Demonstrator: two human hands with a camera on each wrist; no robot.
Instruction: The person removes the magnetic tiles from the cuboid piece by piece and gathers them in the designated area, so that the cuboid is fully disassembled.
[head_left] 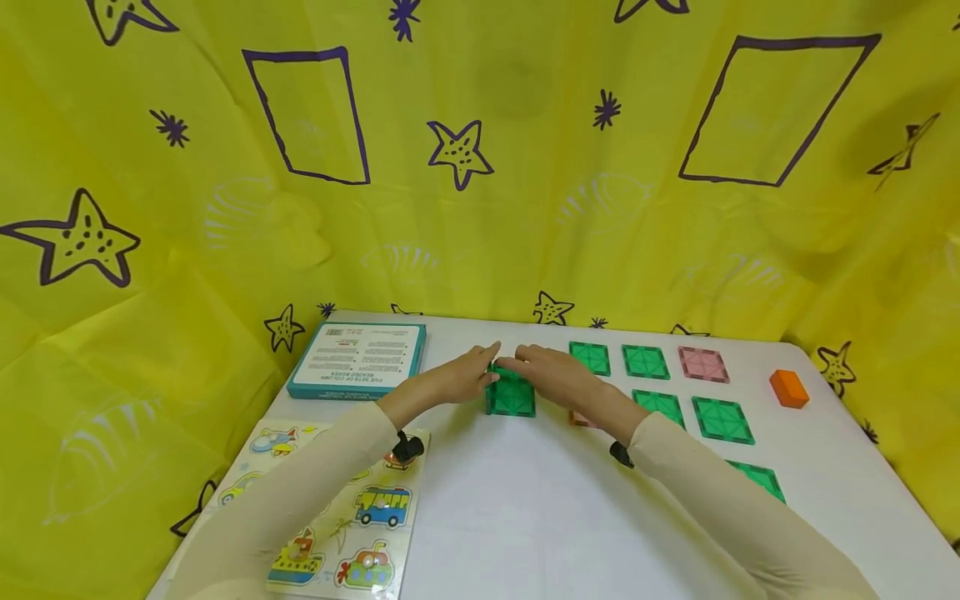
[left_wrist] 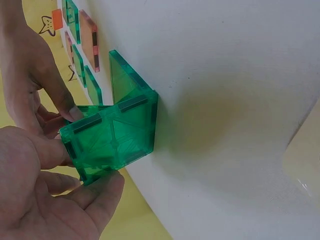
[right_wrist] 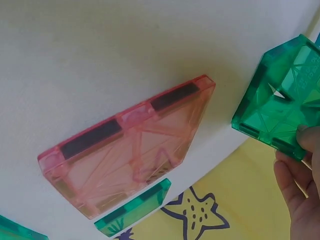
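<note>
Several green magnetic tiles [head_left: 513, 398] stand joined in a box-like shape on the white table, between my two hands. My left hand [head_left: 467, 377] grips the structure from its left side; in the left wrist view its fingers curl about the edge of the near green tile [left_wrist: 112, 132]. From the other side, my right hand [head_left: 558, 375] pinches a tile edge, its thumb on the top, as the left wrist view shows. Another green tile [left_wrist: 122, 82] stands upright beyond the near one. The structure's far side is partly hidden by fingers.
Right of the hands lie loose green tiles [head_left: 645, 362], a pink tile [head_left: 703, 365] and an orange block [head_left: 789, 389]. A second pink tile [right_wrist: 135, 145] lies partly under the right forearm. At left are a boxed set [head_left: 356, 360] and a vehicle puzzle board [head_left: 337, 521]. A yellow curtain [head_left: 510, 242] hangs behind.
</note>
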